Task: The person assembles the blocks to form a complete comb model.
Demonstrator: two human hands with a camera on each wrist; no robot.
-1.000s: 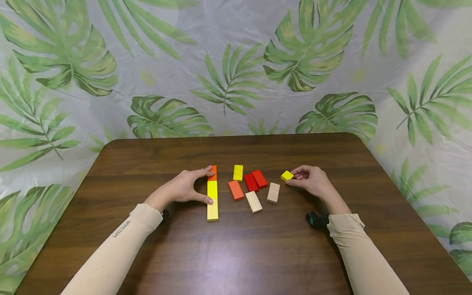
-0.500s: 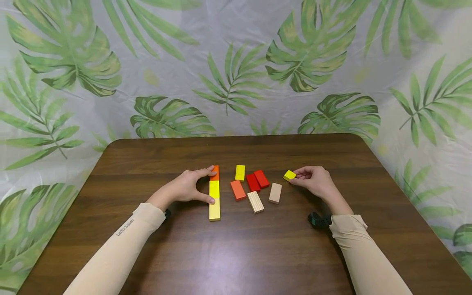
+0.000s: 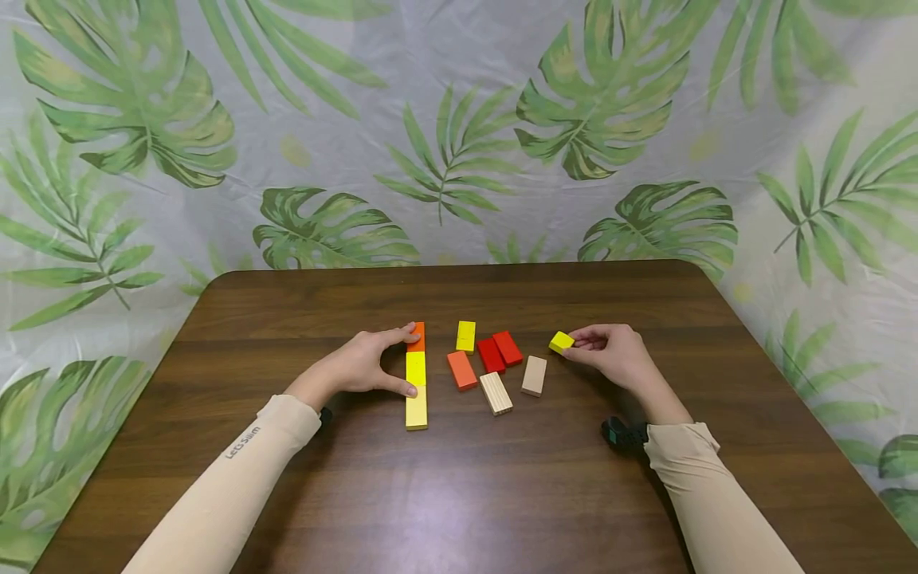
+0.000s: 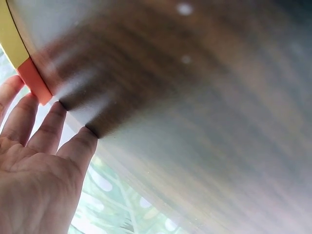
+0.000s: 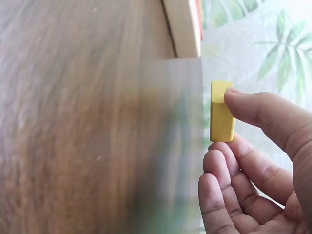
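My left hand [image 3: 355, 363] rests beside a straight row of blocks in the head view: an orange block [image 3: 416, 336] at the far end, a bright yellow block [image 3: 415, 368] in the middle and a pale yellow block [image 3: 416, 410] nearest me. Its forefinger lies on the orange block and its thumb tip touches the row near the joint of the two yellow ones. In the left wrist view the fingers are spread, their tips down at the table. My right hand [image 3: 610, 351] pinches a small yellow block [image 5: 222, 114] between thumb and forefinger, the other fingers loosely curled.
Between the hands lie loose blocks on the dark wooden table [image 3: 488, 494]: a yellow one [image 3: 466, 336], two red ones [image 3: 492, 355], an orange one [image 3: 462, 371], a striped wooden one [image 3: 496, 394] and a plain wooden one [image 3: 534, 376]. A leaf-print cloth [image 3: 459, 143] hangs behind.
Both hands keep their hold and place. The whole head view has shifted slightly; the blocks lie as before.
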